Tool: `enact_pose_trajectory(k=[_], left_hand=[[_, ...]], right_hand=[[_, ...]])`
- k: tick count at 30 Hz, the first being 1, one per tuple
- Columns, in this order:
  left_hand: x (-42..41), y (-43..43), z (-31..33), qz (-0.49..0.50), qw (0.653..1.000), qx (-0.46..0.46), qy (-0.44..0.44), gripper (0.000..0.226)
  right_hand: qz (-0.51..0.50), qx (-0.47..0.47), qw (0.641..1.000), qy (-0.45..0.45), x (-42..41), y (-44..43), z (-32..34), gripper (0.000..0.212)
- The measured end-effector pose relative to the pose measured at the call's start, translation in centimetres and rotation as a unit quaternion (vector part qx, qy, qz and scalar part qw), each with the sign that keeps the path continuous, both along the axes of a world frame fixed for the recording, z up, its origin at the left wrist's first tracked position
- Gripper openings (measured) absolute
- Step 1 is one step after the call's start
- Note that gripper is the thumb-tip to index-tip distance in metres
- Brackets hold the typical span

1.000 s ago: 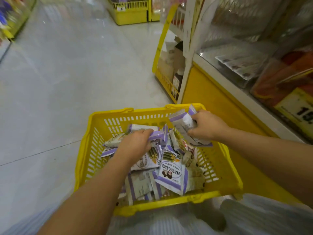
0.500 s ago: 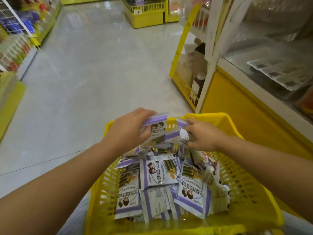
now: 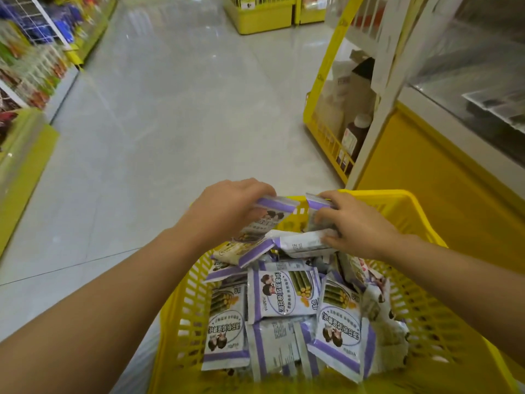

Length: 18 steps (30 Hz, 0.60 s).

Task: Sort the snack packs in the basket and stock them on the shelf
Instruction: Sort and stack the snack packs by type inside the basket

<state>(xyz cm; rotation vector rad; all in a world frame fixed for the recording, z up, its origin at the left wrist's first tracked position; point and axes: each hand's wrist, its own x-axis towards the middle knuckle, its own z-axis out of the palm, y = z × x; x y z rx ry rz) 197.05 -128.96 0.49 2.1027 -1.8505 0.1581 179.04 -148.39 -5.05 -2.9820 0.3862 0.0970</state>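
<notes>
A yellow plastic basket [image 3: 443, 317] sits low in front of me, filled with several purple-and-white snack packs [image 3: 282, 295]. My left hand [image 3: 224, 211] grips a small stack of these packs [image 3: 267, 220] at the basket's far end, lifted above the pile. My right hand [image 3: 355, 223] holds other packs [image 3: 304, 243] close beside the left one, fingers curled over their edges. The two bundles almost touch.
A yellow shelf unit [image 3: 335, 143] with bottles stands at the right, next to a yellow-fronted counter [image 3: 426, 177]. Snack racks [image 3: 31, 61] line the left side of the aisle. Grey floor [image 3: 176, 109] stretches ahead to more yellow bins [image 3: 261, 15].
Both hands have lifted packs out of the pile and brought them together at the basket's far end. The view has tilted up, showing more of the aisle.
</notes>
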Motion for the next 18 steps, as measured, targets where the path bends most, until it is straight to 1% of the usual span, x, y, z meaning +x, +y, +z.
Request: enact_pose_trajectory(k=[2, 4, 5, 8, 10, 12, 13, 14, 16, 17, 18], left_hand=[[0.1, -0.2, -1.1, -0.030, 0.997, 0.050, -0.052, 0.030], [0.1, -0.2, -2.8, -0.023, 0.992, 0.108, -0.064, 0.032], [0.0, -0.1, -3.6, -0.011, 0.990, 0.123, -0.065, 0.035], [-0.6, 0.2, -5.0, 0.031, 0.990, 0.105, -0.094, 0.041], [-0.6, 0.2, -4.9, 0.068, 0.987, 0.087, -0.113, 0.035], [-0.3, 0.1, -5.1, 0.110, 0.986, 0.075, -0.096, 0.028], [-0.2, 0.1, -5.3, 0.129, 0.985, 0.076, -0.086, 0.025], [-0.2, 0.2, -5.5, 0.142, 0.984, 0.079, -0.075, 0.023], [-0.2, 0.4, -5.7, 0.141, 0.984, 0.087, -0.063, 0.027], [-0.2, 0.7, -5.6, 0.127, 0.986, 0.090, -0.067, 0.035], [-0.3, 0.9, -5.5, 0.107, 0.987, 0.086, -0.079, 0.043]], right_hand=[[0.005, 0.030, 1.000, -0.006, 0.0, 0.1, -0.1, 0.036], [-0.012, 0.087, 0.995, -0.046, -0.1, 0.2, -0.1, 0.042], [-0.025, 0.119, 0.990, -0.074, -0.1, 0.2, -0.1, 0.044], [-0.056, 0.184, 0.969, -0.153, 0.0, 0.2, 0.1, 0.044], [-0.065, 0.227, 0.952, -0.194, 0.3, 0.4, 0.0, 0.042], [-0.059, 0.248, 0.944, -0.211, 0.7, 0.9, -0.5, 0.036], [-0.046, 0.229, 0.950, -0.209, 0.9, 1.3, -0.8, 0.032], [-0.026, 0.182, 0.961, -0.206, 1.1, 1.6, -1.1, 0.029], [0.023, 0.031, 0.980, -0.194, 1.4, 1.9, -1.3, 0.027], [0.036, -0.025, 0.986, -0.162, 1.5, 1.9, -1.4, 0.032], [0.042, -0.054, 0.991, -0.112, 1.6, 1.9, -1.4, 0.040]])
